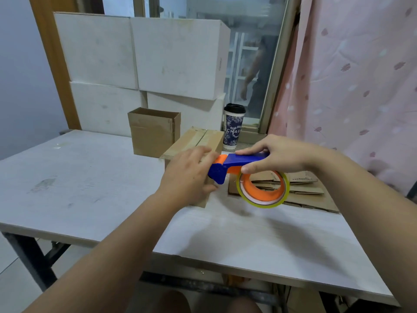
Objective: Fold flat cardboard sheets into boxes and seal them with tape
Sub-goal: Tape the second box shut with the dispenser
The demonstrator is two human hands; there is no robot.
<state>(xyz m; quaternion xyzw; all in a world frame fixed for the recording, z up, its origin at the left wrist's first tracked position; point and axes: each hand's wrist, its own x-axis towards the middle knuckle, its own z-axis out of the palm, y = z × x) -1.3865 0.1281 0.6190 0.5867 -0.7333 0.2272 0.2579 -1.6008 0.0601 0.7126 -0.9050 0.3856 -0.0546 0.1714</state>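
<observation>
Head view: left hand (187,175) presses brown box (199,137), fingers (200,152) straight; right hand (279,154) grips blue tape dispenser (246,159).

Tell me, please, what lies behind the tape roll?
A stack of flat cardboard sheets on the table; the tape roll hides part of it.

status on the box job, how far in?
Done: one open box stands folded at the back, its top not closed. In hand: the left hand rests on a closed box while the right hand holds the tape dispenser at its right edge. Left: flat sheets lie stacked, unfolded.
</observation>
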